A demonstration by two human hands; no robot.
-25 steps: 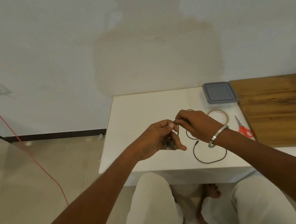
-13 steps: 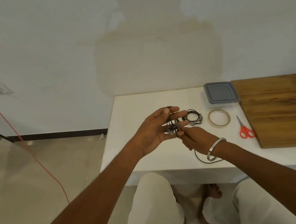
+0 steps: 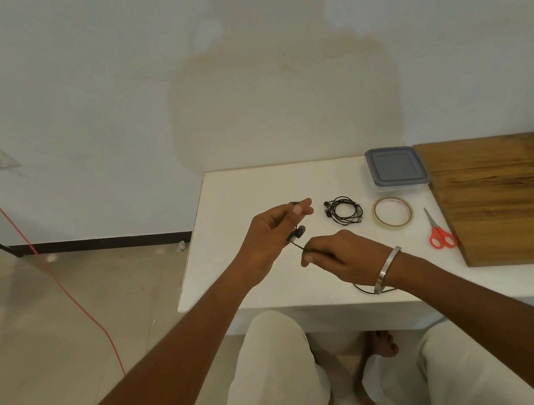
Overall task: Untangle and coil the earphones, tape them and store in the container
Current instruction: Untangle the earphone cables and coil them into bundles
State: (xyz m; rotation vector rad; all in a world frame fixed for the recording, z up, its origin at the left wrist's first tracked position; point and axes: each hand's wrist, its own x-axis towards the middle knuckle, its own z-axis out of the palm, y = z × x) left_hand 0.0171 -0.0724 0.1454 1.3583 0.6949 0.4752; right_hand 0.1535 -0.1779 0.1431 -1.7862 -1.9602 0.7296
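Note:
My left hand (image 3: 272, 236) is raised above the white table (image 3: 241, 199) and holds the buds of a black earphone (image 3: 296, 233) against its fingers. My right hand (image 3: 335, 251), just below and to the right, pinches the same earphone's cable. The cable's tail loops onto the table under my right wrist. A second black earphone (image 3: 344, 210) lies coiled on the table beyond my hands. A clear tape roll (image 3: 393, 212) sits to its right. The container (image 3: 395, 169), with a grey lid on, stands behind the tape.
Red-handled scissors (image 3: 439, 232) lie right of the tape. A wooden board (image 3: 514, 196) covers the right side of the table. A red cord (image 3: 50, 269) runs from a wall socket down across the floor on the left. My knees are under the table's front edge.
My hands have parted: the left rose and opened up toward the far left, the right dropped toward me along the cable. The coiled second earphone came into view.

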